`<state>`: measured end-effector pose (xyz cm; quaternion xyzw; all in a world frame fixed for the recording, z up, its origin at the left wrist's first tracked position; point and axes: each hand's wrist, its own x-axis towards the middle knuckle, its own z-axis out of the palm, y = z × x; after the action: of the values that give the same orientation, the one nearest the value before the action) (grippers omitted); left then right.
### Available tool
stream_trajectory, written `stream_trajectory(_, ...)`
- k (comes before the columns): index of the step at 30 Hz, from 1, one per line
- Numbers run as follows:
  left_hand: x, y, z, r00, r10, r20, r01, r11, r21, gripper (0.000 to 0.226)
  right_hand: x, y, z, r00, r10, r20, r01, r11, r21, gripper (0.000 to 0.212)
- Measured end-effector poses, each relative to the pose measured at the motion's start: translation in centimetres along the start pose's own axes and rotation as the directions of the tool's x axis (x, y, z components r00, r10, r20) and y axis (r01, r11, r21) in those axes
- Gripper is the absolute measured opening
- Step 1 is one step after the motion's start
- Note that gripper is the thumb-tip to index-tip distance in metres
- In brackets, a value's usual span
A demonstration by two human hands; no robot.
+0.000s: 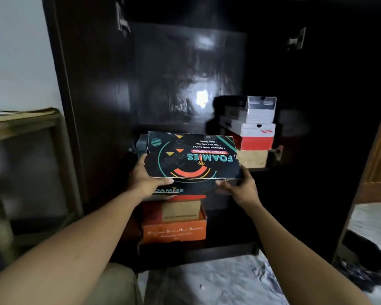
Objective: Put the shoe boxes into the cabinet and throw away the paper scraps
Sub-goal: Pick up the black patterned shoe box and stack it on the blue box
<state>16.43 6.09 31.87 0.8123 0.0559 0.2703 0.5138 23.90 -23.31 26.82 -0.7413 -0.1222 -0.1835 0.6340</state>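
A black shoe box (191,156) is held in front of the open dark cabinet (101,84), at the level of its middle shelf. On the lid, "FOAMIES" in teal and "SKECHERS" on a red band are printed, read upside down from the head view; "FOAMIES" is repeated on the near side wall. The small lines of text on the lid are too blurred to be read.

The box is gripped at its near left corner by the left hand (144,178), with the thumb laid along the lower edge of the lid. The near right corner is clasped by the right hand (240,187), fingers curled beneath.

On the shelf to the right, a stack of boxes (251,133) is seen: grey-white, white with a red mark, red, and plain brown. Below the held box, a brown carton (180,211) is set on an orange box (174,232) whose lettering cannot be made out. A dark bin (361,260) stands on the floor at the right.
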Motion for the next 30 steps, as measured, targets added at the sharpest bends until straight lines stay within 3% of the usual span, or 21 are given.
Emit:
stream_trajectory(10, 8.9, 1.3, 0.1, 0.983, -0.005, -0.181, 0.003, 1.000, -0.011, 0.098, 11.3, -3.3, 4.9, 0.992, -0.112, 0.057, 0.107, 0.990, 0.093, 0.076)
stream_trajectory(12, 10.5, 1.1, 0.6, 0.974, 0.002, -0.225, 0.004, 1.000, 0.024, 0.093, 13.1, -3.3, 5.9, 0.993, -0.111, 0.047, 0.107, 0.990, 0.091, 0.079)
stream_trajectory(16, 12.4, 0.9, 2.0, 0.930, 0.016, -0.367, 0.033, 0.991, 0.128, 0.090, 15.6, -2.6, 7.3, 0.989, -0.146, -0.034, 0.145, 0.988, -0.044, 0.072)
stream_trajectory(19, 13.2, 0.5, 3.1, 0.894, 0.083, -0.440, -0.014, 0.988, 0.157, 0.072, 16.4, -2.5, 8.0, 0.985, -0.152, -0.084, 0.147, 0.987, -0.061, 0.081)
stream_trajectory(22, 14.1, -0.5, 4.5, 0.848, 0.190, -0.495, -0.112, 0.977, 0.184, 0.057, 17.1, -1.9, 8.5, 0.979, -0.155, -0.132, 0.153, 0.988, -0.024, 0.064)
stream_trajectory(25, 15.7, -1.3, 5.4, 0.840, 0.257, -0.478, -0.171, 0.961, 0.215, 0.060, 17.6, -0.7, 8.8, 0.965, -0.214, -0.149, 0.207, 0.976, -0.063, 0.065)
stream_trajectory(30, 18.3, -1.7, 5.9, 0.890, 0.291, -0.350, -0.129, 0.899, 0.419, 0.089, 19.6, 0.4, 10.0, 0.959, -0.278, -0.061, 0.274, 0.959, -0.070, 0.080)
